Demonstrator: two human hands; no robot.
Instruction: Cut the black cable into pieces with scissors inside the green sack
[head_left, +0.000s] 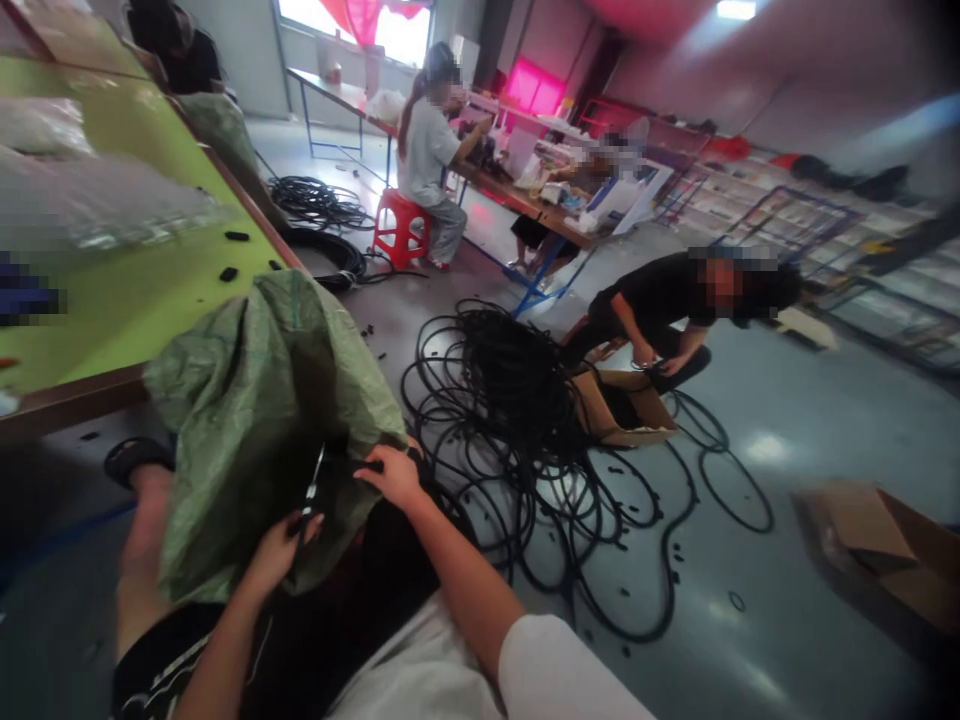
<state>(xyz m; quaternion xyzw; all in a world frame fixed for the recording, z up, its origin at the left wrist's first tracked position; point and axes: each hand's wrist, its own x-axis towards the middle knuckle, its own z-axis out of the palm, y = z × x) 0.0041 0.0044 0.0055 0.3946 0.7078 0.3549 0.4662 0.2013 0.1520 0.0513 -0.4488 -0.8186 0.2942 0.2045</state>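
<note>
My left hand (pixel 279 548) is closed round the handles of a pair of scissors (pixel 311 492), whose blades point up toward the mouth of a green woven sack (pixel 255 400). My right hand (pixel 395 474) is closed on a short piece of black tubing (pixel 352 466) at the sack's lower edge, just right of the blades. The sack rests against my lap and hides what is inside it. My bare leg and black sandal (pixel 135 456) stretch out to the left.
A large tangle of black tubing (pixel 510 420) lies on the grey floor ahead. A crouching person reaches into a cardboard box (pixel 622 405). Another person sits on a red stool (pixel 401 228) at a far bench. A green table (pixel 135 290) runs along the left; another box (pixel 885 550) lies at right.
</note>
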